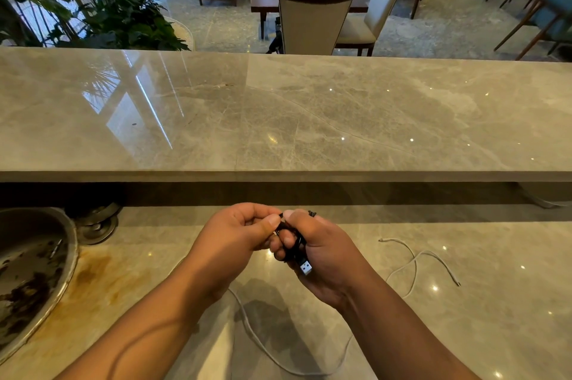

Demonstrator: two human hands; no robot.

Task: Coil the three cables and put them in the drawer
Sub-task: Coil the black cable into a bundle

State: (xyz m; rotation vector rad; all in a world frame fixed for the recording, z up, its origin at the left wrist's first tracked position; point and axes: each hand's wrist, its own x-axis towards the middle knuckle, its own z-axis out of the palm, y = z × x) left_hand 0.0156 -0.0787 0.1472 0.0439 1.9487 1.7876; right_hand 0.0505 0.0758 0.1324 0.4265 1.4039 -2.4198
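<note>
Above the lower marble desk (464,333), both hands closed on a small bundled black cable (294,243): right hand (322,256) wrapped around it, silver USB plug poking out below, left hand (235,240) pinching its top. Two white cables (414,265) (263,345) lay loose on the desk.

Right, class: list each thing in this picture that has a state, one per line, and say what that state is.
black USB cable: bunched into a coil, held in both hands, plug sticking out below.
left hand: fingers pinching the black cable.
right hand: closed around the coil.
white cable on the right: uncoiled, loose on the counter.
white cable under the arms: uncoiled, loose on the counter.
sink: dirty, with dark debris inside.
</note>
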